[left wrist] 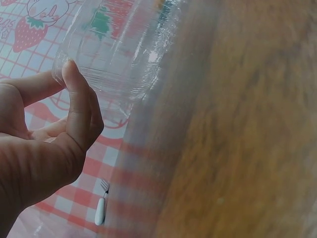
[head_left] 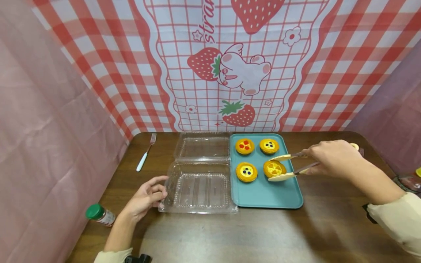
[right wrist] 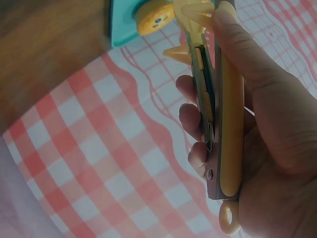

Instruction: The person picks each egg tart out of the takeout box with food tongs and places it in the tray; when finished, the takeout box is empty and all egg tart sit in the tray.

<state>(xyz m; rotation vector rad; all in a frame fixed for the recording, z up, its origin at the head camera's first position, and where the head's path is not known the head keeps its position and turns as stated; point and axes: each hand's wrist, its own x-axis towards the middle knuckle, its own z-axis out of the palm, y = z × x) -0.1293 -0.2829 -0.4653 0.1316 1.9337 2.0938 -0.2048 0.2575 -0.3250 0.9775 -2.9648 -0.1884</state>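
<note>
My right hand [head_left: 332,159] grips a pair of tongs [right wrist: 230,124] with yellow tips and metal arms. The tips stand on either side of an egg tart with yellow wedge topping [head_left: 275,169] on a teal tray [head_left: 266,197]. Three other tarts share that tray: one with red pieces [head_left: 245,146], one with dark berries at the back [head_left: 269,145], another with dark berries in front [head_left: 246,172]. To the left, my left hand [head_left: 149,197] pinches the left rim of a clear hinged plastic container [head_left: 200,188], whose lid [head_left: 204,146] lies back, open.
A fork with a pale handle [head_left: 143,160] lies at the back left of the wooden table [head_left: 197,237]. A green-capped shaker bottle [head_left: 100,214] is near the left edge, and a reddish jar [head_left: 409,181] stands at the far right. A checked strawberry cloth [head_left: 210,109] hangs behind.
</note>
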